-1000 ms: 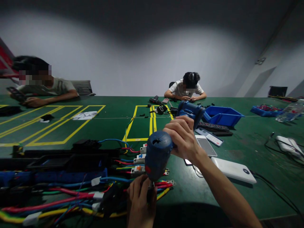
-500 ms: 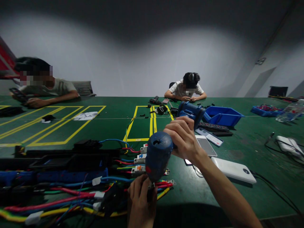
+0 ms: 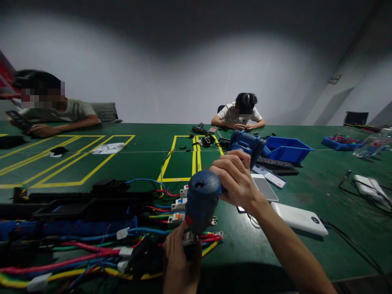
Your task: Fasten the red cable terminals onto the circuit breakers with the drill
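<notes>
My right hand (image 3: 234,175) is wrapped round the handle of a blue power tool (image 3: 203,196), whose round body points down at the near wiring. Below the tool's lower end, my left hand (image 3: 180,257) pinches a small part (image 3: 190,238) with a pale top and a dark body. The tool's tip is hidden. Just left of the tool, small white breakers (image 3: 179,204) sit at the ends of coloured wires. Red and yellow cables with ring terminals (image 3: 219,235) stick out to the right of my left hand.
Thick cables (image 3: 73,255) and black housings (image 3: 92,208) cover the near left. To the right lie a white power bank (image 3: 300,218), phones (image 3: 269,175) and a blue bin (image 3: 286,150). Two people (image 3: 73,112) (image 3: 239,114) sit across the green table (image 3: 153,143).
The view has shifted slightly. The tool's body and my left hand have come a little apart, so more of the small part between my left fingers shows.
</notes>
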A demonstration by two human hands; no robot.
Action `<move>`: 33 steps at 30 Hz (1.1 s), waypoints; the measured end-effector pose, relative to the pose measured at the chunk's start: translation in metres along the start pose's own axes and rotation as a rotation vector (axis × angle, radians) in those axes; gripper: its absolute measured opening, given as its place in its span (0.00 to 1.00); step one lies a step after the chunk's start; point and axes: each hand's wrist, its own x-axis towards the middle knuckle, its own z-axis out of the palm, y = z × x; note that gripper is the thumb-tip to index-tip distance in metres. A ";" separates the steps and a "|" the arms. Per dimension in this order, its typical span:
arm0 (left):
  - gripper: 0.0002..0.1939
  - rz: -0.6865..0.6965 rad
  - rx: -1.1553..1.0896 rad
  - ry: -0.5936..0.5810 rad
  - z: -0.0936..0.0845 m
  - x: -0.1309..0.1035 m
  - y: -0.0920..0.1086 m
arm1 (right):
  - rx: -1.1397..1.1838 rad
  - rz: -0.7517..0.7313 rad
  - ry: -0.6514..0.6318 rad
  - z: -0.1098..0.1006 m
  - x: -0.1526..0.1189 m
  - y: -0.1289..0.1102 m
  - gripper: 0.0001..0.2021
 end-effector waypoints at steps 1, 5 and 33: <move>0.21 -0.007 -0.015 0.017 0.000 0.001 0.002 | 0.004 -0.001 -0.001 0.000 0.000 0.000 0.08; 0.23 -0.023 -0.053 0.054 -0.003 0.004 0.011 | 0.022 -0.015 0.004 0.000 0.000 0.001 0.08; 0.28 -0.171 -0.191 -0.069 -0.009 0.002 0.006 | 0.017 0.011 0.004 0.004 -0.004 0.004 0.13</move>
